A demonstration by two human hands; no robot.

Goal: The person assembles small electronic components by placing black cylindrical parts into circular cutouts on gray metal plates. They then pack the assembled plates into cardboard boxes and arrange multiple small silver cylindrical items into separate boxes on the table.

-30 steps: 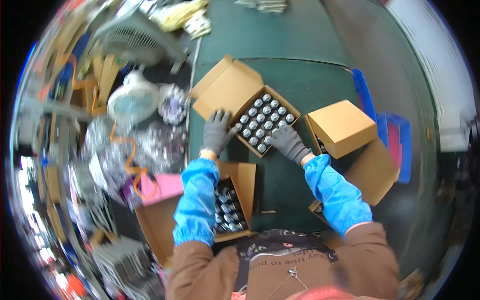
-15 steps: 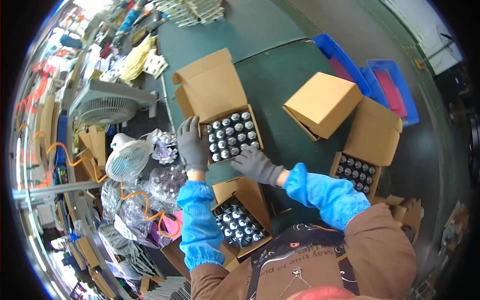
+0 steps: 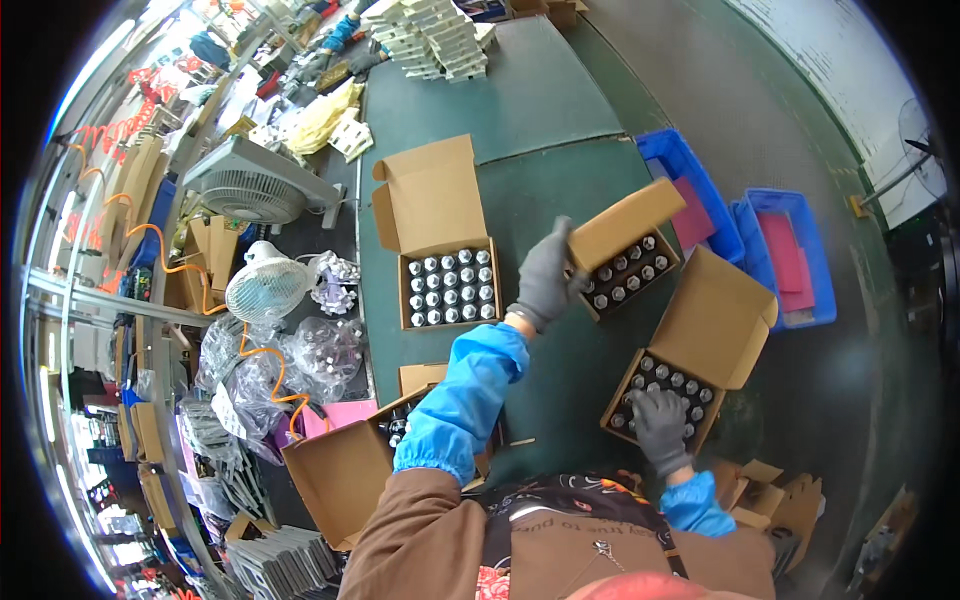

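Observation:
My left hand [image 3: 545, 278], in a grey glove, is closed on the left edge of the half-raised lid [image 3: 628, 222] of a cardboard box. Rows of dark parts with silver hexagonal tops [image 3: 619, 276] show under that lid. Nearer me on the right, my right hand [image 3: 660, 430], gloved too, rests with fingers apart over similar parts [image 3: 678, 380] in an open cardboard box [image 3: 738, 318]; its fingertips are partly hidden among them. Another open box [image 3: 430, 195], filled with silver-topped parts [image 3: 450, 288], stands to the left on the green table [image 3: 540, 190].
Below my left sleeve lies a partly hidden open box [image 3: 340, 480]. Left of the table are a small fan [image 3: 268, 285], a larger fan [image 3: 250, 195] and plastic-wrapped parts [image 3: 325, 350]. Blue bins [image 3: 785, 255] stand at right. White stacked pieces [image 3: 425, 38] and another person's gloved hand [image 3: 368, 62] are at the far end.
Both hands have left the left box and moved right. The middle box, closed before, now has its lid partly lifted. My right hand has reached the right box. The view has shifted.

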